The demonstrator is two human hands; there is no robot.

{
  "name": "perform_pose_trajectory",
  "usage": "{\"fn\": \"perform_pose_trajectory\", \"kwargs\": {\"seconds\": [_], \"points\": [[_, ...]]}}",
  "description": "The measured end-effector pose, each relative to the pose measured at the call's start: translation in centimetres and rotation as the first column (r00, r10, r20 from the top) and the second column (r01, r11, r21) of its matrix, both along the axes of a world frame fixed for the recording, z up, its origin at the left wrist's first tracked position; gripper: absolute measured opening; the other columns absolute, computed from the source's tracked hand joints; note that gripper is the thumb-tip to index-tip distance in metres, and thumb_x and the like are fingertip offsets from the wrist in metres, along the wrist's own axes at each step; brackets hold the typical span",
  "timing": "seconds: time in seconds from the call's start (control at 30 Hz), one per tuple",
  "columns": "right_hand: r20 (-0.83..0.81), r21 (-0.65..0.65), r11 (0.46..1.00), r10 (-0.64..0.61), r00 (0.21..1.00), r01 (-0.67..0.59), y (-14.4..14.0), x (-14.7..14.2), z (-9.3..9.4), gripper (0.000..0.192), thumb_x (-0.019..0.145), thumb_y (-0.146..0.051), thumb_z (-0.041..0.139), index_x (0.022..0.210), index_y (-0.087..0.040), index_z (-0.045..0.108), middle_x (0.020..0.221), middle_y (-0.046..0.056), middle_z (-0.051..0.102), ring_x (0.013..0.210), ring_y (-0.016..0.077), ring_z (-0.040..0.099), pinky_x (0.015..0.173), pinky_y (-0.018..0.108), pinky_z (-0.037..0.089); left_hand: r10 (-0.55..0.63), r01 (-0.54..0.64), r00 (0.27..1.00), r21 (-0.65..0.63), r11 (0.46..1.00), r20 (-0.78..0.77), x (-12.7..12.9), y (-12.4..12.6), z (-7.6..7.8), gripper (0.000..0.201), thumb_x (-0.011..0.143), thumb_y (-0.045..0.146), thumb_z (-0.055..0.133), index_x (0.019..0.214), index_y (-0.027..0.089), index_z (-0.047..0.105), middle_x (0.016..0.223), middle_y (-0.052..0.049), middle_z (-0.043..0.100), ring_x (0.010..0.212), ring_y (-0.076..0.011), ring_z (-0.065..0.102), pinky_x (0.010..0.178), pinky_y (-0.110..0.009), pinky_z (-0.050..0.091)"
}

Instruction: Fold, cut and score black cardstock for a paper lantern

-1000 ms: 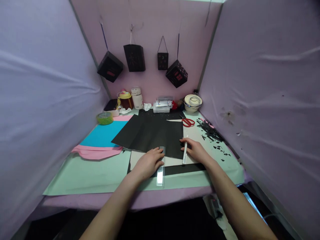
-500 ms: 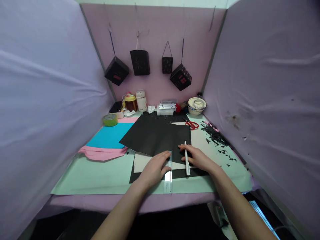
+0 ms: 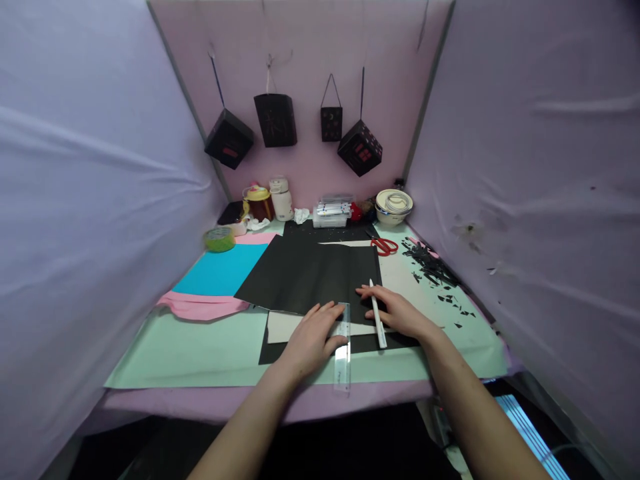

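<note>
My left hand (image 3: 313, 337) lies flat on the papers with its fingers against a clear plastic ruler (image 3: 343, 357) that runs from the black sheet toward the table's front edge. My right hand (image 3: 400, 312) rests on the papers beside it and holds a white pen (image 3: 377, 322) along its inner side. Under both hands lie a large black paper sheet (image 3: 310, 273), a pale sheet (image 3: 283, 327) and a darker strip below it.
Blue paper (image 3: 220, 270) and pink paper (image 3: 200, 307) lie at the left on a mint green mat (image 3: 185, 350). Red scissors (image 3: 384, 245), black paper scraps (image 3: 430, 267), a white bowl (image 3: 393, 205), a pen box (image 3: 330, 212), jars (image 3: 260, 201) and green tape (image 3: 219, 238) stand behind. Several black paper lanterns (image 3: 275, 120) hang on the back wall.
The view shifted slightly. The ruler and my left hand slid a little right and nearer the front edge. My right hand still holds the pen in about the same place.
</note>
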State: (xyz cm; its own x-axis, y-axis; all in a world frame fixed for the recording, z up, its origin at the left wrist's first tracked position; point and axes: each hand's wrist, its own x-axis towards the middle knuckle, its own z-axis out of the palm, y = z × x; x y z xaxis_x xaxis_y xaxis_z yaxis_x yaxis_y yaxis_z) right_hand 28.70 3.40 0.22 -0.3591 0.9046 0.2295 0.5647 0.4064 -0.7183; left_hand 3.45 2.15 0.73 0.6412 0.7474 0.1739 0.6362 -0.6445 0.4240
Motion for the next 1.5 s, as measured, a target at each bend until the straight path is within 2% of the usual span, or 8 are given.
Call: {"fn": "perform_pose_trajectory", "kwargs": {"seconds": [0.87, 1.1, 1.5], "points": [[-0.034, -0.008, 1.0, -0.007, 0.999, 0.007, 0.0, 0.04, -0.38, 0.034, 0.078, -0.029, 0.064, 0.111, -0.029, 0.058, 0.128, 0.002, 0.06, 0.127, 0.0227, 0.047, 0.109, 0.045, 0.034, 0.001, -0.001, 1.0, 0.04, 0.999, 0.002, 0.12, -0.21, 0.08, 0.051, 0.09, 0.035, 0.055, 0.137, 0.025, 0.038, 0.14, -0.005, 0.049, 0.133, -0.0204, 0.039, 0.113, -0.042, 0.027], [-0.048, -0.034, 0.999, -0.003, 0.999, 0.002, -0.02, 0.14, -0.32, 0.034, 0.077, -0.026, 0.064, 0.111, -0.028, 0.058, 0.129, 0.004, 0.059, 0.128, 0.0233, 0.046, 0.105, 0.044, 0.038, 0.01, -0.011, 1.0, 0.063, 0.998, 0.016, 0.22, -0.47, 0.14, 0.051, 0.088, 0.036, 0.059, 0.134, 0.023, 0.042, 0.136, -0.006, 0.053, 0.129, -0.0228, 0.043, 0.105, -0.04, 0.035], [-0.069, -0.053, 0.999, -0.003, 0.998, -0.001, -0.23, 0.05, 0.15, 0.028, 0.077, -0.026, 0.064, 0.104, -0.026, 0.058, 0.129, 0.005, 0.058, 0.128, 0.0233, 0.046, 0.105, 0.043, 0.038, 0.012, -0.013, 0.999, 0.046, 0.999, 0.03, 0.23, -0.53, 0.38, 0.051, 0.088, 0.038, 0.058, 0.134, 0.024, 0.041, 0.135, -0.006, 0.053, 0.127, -0.0237, 0.044, 0.104, -0.041, 0.035]]}}
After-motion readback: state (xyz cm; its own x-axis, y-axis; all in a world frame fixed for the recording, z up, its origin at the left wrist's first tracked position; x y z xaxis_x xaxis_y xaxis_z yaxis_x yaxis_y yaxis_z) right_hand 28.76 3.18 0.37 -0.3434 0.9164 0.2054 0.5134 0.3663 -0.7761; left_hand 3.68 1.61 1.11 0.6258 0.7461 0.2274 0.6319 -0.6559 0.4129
